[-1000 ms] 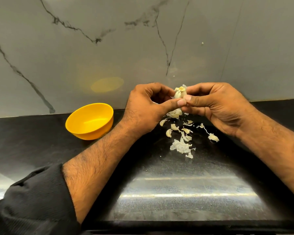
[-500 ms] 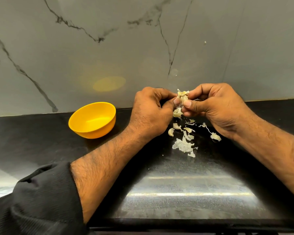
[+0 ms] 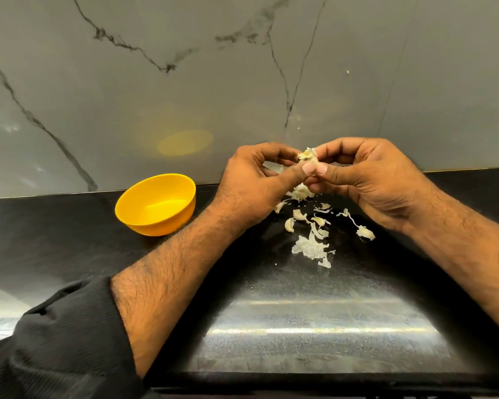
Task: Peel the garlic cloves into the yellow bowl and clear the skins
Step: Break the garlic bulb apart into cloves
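Black counter [image 3: 314,312]: yellow bowl [image 3: 156,207], garlic skins [image 3: 311,246]

One yellow bowl [image 3: 155,204], two hands, one garlic head [image 3: 307,155], scattered skins [image 3: 311,246].

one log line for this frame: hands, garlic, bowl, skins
left hand: grips garlic | right hand: pinches garlic | yellow bowl: no cloves visible | skins: on counter below hands

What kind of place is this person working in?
Most likely a home kitchen. The hands are peeling garlic over a polished black countertop, backed by a grey veined marble-look wall, with a yellow bowl beside them and garlic skins scattered on the counter.
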`<state>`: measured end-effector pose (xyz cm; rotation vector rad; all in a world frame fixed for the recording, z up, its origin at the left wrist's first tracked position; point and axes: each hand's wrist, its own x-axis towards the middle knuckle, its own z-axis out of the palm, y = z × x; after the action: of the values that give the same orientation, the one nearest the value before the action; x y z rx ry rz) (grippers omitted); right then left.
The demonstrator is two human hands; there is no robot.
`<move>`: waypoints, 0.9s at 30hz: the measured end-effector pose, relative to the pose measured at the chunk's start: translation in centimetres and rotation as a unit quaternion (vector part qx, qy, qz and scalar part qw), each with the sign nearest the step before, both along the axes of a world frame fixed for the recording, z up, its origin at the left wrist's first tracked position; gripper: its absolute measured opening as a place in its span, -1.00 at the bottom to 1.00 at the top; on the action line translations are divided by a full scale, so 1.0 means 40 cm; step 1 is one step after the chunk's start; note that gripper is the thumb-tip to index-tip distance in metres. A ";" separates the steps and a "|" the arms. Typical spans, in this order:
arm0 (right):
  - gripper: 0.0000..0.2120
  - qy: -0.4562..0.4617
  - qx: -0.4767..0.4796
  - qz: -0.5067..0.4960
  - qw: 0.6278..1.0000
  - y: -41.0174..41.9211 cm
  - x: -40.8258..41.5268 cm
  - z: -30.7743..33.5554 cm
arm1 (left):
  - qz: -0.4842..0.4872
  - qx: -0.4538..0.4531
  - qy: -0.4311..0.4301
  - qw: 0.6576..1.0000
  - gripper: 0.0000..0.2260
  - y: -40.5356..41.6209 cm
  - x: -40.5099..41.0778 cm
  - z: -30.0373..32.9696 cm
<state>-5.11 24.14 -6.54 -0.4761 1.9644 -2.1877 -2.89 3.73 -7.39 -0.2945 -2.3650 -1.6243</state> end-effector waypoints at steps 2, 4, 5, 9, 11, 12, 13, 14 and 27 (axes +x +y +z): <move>-0.68 0.001 0.009 0.009 1.000 -0.002 0.002 -0.001 | 0.007 -0.008 -0.002 1.000 -0.80 -0.003 -0.003 0.000; -0.67 -0.003 0.005 0.012 1.000 -0.003 0.002 -0.003 | 0.007 -0.005 -0.008 1.000 -0.81 -0.006 -0.004 -0.003; -0.68 -0.005 0.003 0.012 1.000 -0.003 0.001 -0.005 | 0.004 0.004 -0.009 1.000 -0.82 -0.006 -0.003 -0.004; -0.71 -0.001 0.006 0.008 1.000 -0.005 0.000 -0.012 | 0.010 0.003 0.015 1.000 -0.88 0.000 -0.003 -0.013; -0.79 0.003 0.012 -0.005 1.000 -0.003 -0.001 -0.012 | 0.001 0.009 0.012 1.000 -0.91 0.001 -0.001 -0.013; -0.82 0.002 0.014 -0.013 1.000 -0.001 -0.002 -0.011 | -0.004 0.013 0.009 1.000 -0.92 0.001 0.000 -0.011; -0.83 0.002 0.016 -0.017 1.000 0.002 -0.003 -0.009 | -0.008 0.013 0.008 1.000 -0.92 0.000 0.001 -0.009; -0.83 0.000 0.019 -0.015 1.000 0.004 -0.003 -0.008 | -0.008 0.010 0.006 1.000 -0.92 0.000 0.001 -0.007; -0.82 -0.004 0.038 -0.045 0.998 -0.003 -0.005 -0.008 | -0.046 0.021 -0.011 0.999 -0.82 0.000 0.003 0.000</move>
<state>-5.31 24.02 -6.86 -0.3753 2.0948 -2.1525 -2.75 3.72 -7.40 -0.3846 -2.3616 -1.7243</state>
